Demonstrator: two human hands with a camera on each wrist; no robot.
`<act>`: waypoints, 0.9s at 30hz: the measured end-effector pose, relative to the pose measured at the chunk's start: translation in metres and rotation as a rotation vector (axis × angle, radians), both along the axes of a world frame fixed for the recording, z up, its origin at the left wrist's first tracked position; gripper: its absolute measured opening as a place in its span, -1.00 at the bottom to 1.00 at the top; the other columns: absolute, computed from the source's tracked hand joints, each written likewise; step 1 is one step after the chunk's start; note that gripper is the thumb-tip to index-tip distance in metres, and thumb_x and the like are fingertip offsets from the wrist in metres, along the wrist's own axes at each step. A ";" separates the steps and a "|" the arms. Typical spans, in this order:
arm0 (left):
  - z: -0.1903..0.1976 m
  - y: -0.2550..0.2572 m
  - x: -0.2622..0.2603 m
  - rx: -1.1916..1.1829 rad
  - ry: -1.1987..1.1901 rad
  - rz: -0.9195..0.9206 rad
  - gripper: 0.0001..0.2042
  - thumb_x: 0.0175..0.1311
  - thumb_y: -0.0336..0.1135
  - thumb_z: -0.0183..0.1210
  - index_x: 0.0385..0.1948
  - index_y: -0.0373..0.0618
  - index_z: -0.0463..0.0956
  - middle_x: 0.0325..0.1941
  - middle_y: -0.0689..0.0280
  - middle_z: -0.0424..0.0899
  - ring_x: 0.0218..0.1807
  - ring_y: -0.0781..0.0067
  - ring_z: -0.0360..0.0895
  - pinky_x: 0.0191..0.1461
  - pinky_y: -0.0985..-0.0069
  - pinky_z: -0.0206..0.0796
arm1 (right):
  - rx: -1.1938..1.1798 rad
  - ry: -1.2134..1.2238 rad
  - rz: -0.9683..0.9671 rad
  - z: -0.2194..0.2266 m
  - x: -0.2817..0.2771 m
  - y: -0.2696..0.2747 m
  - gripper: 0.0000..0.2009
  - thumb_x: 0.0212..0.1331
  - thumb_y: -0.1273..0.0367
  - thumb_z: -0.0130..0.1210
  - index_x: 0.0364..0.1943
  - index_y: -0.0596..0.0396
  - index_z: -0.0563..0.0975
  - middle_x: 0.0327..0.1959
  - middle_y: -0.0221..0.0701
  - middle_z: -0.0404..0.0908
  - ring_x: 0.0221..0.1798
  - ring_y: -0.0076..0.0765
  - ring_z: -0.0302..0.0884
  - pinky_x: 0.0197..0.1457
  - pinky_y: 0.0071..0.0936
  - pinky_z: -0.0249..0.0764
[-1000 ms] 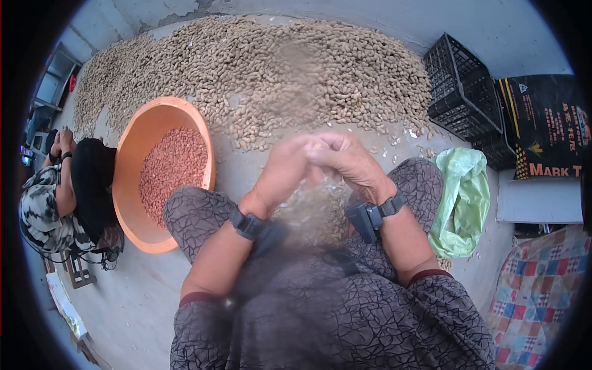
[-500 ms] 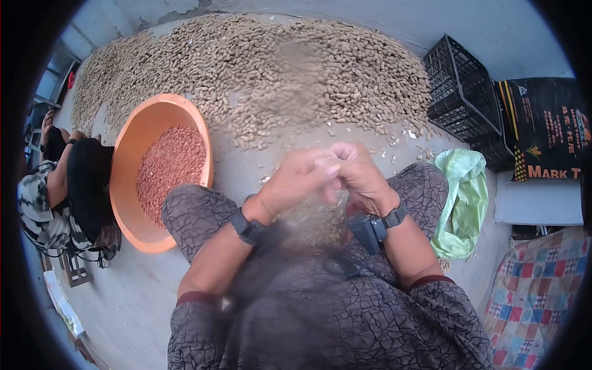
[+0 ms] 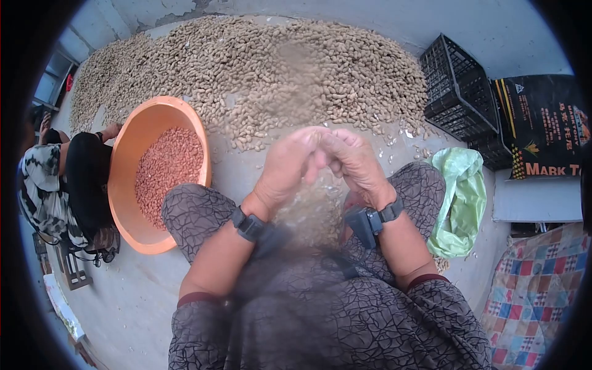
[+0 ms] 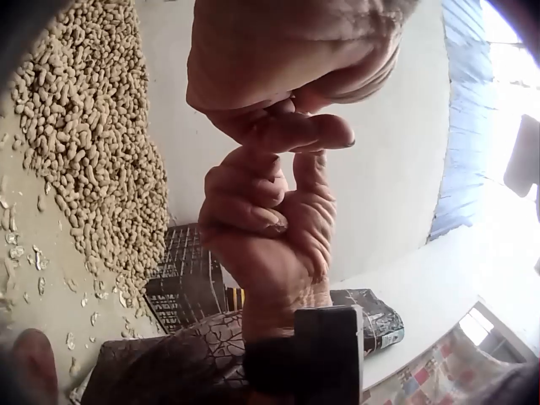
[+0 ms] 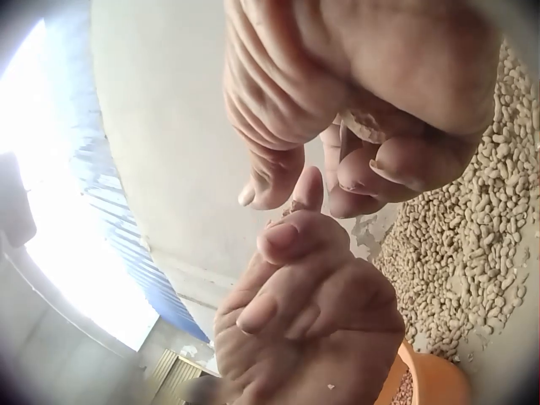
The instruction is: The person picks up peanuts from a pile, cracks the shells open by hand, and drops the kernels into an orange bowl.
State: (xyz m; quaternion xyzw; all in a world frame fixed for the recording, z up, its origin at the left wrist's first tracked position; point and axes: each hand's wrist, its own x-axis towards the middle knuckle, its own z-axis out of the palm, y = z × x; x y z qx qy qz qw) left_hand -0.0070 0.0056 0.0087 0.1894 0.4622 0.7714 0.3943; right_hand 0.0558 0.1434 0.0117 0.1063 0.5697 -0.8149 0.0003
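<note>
Through the head camera I see a grey, smooth floor, and the biggest thing on it is a broad heap of tan unshelled peanuts spread along the pale wall. At the left edge I have a second person in a black-and-white patterned top, sitting next to a deep, round orange basin. On the right, a black lattice-sided plastic crate stands at the heap's end, and a crumpled, light-green plastic bag sits just beside the wearer's right knee.

In the middle, the left hand and right hand meet at the fingertips above the lap. My right-wrist view shows the right grip closed, its fingers curled around a small, rough, tan peanut tucked near the palm. The left grip is curled too, but I can't tell whether it pinches anything. Smallest of all, reddish shelled kernels lie in the basin.
</note>
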 end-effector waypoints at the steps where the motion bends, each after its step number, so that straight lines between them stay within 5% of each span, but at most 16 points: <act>1: 0.000 -0.001 -0.001 -0.116 0.075 0.053 -0.70 0.36 -0.31 -0.16 -0.02 -0.29 0.38 -0.56 0.43 0.43 -0.61 0.73 0.28 -0.50 0.75 0.20 | 0.058 -0.008 -0.052 -0.003 0.000 0.002 -0.73 0.16 0.21 0.08 -0.54 0.11 0.50 -0.66 -0.49 0.51 -0.62 -0.75 0.28 -0.61 -0.78 0.12; 4: 0.000 0.004 0.006 -0.204 0.343 0.162 -0.71 0.36 -0.36 -0.19 -0.03 -0.26 0.42 -0.59 0.46 0.40 -0.60 0.77 0.25 -0.53 0.77 0.16 | 0.112 -0.008 -0.088 0.000 0.000 0.000 -0.77 0.12 0.25 0.13 -0.52 0.12 0.51 -0.63 -0.47 0.54 -0.62 -0.76 0.26 -0.60 -0.79 0.13; 10: -0.008 0.005 0.004 -0.261 0.518 0.191 -0.72 0.33 -0.41 -0.16 -0.03 -0.24 0.45 -0.54 0.45 0.46 -0.52 0.78 0.32 -0.49 0.74 0.24 | 0.056 0.016 -0.087 -0.003 0.002 -0.003 -0.80 0.09 0.29 0.15 -0.51 0.14 0.52 -0.62 -0.45 0.54 -0.62 -0.75 0.27 -0.59 -0.80 0.15; 22: 0.000 0.003 0.006 -0.215 0.677 0.240 -0.75 0.29 -0.45 -0.09 -0.08 -0.26 0.49 -0.36 0.36 0.59 -0.45 0.74 0.43 -0.40 0.75 0.30 | 0.088 0.016 -0.102 -0.002 0.002 -0.003 -0.84 0.08 0.37 0.14 -0.50 0.18 0.50 -0.58 -0.43 0.53 -0.60 -0.72 0.34 -0.60 -0.79 0.23; 27: -0.017 0.011 0.013 -0.110 0.301 0.299 -0.79 0.29 -0.45 -0.09 -0.18 -0.31 0.49 -0.42 0.34 0.56 -0.46 0.75 0.41 -0.43 0.77 0.26 | 0.083 0.015 -0.160 -0.005 0.004 -0.010 -0.86 0.08 0.41 0.14 -0.52 0.18 0.48 -0.60 -0.40 0.54 -0.61 -0.72 0.35 -0.61 -0.78 0.23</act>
